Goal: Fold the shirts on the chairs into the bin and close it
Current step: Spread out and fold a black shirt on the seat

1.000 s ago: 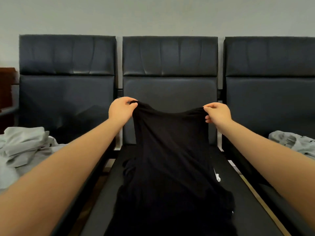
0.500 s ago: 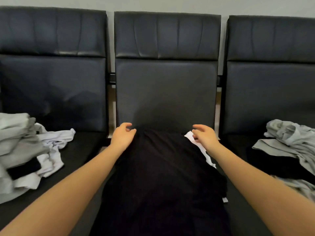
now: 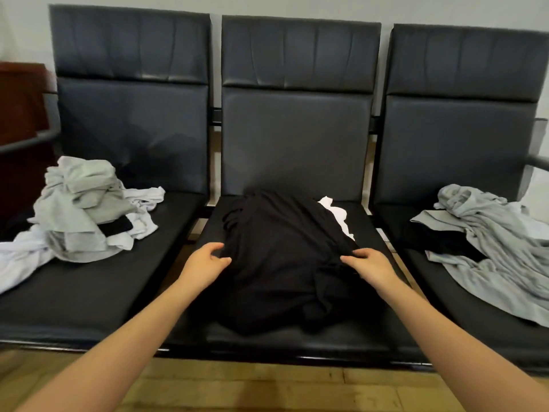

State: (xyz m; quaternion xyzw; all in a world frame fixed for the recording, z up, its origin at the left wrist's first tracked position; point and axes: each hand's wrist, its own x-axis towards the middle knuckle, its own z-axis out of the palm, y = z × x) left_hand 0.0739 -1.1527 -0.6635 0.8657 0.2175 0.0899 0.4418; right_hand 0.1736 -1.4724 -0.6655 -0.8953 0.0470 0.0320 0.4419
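Three black padded chairs stand in a row against a pale wall, wooden floor showing along the bottom of the frame. On the middle chair (image 3: 292,150), at centre, a black shirt (image 3: 285,257) lies spread and rumpled over the seat, a white garment (image 3: 335,214) peeking out from under its upper right edge. The left hand (image 3: 206,263) rests at the shirt's left edge, fingers loosely curled; whether that grip has cloth in it cannot be told. The right hand (image 3: 368,266) pinches a ridge of black fabric at the shirt's right edge.

Soft, light and limp, the shirt will likely sag and bunch wherever it is unsupported, so the two side edges, or the shoulder seams, look the surest places to take hold and keep it flat for folding. Dark cloth on a dark seat makes hems and sleeves hard to pick out.

At left of the frame, a heap of grey and white shirts (image 3: 86,212) sits on the left chair (image 3: 130,120); at right, a grey shirt (image 3: 493,242) sprawls over a dark one on the right chair (image 3: 463,129). Both piles lie well apart from the hands. The white garment underneath could be dragged along with a fold. No bin is in view.
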